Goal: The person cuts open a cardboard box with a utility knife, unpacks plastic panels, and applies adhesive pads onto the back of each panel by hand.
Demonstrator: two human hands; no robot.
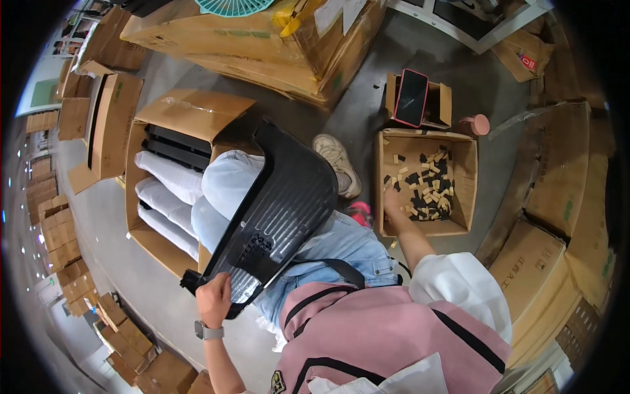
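A large black molded plastic panel with ribs lies tilted across my lap. Its near left corner is gripped by my left hand, whose fingers are closed over the edge; a watch is on that wrist. My right hand reaches over the near left part of an open cardboard box. Many small black and tan rectangular pieces are heaped inside, close to that hand. Its fingers are too small and unclear to show whether they hold a piece.
To the left, an open carton holds white-wrapped parts and black parts. A phone leans on a small box beside a pink cup. Large cartons stand ahead, with a teal basket on top. More cartons line the right.
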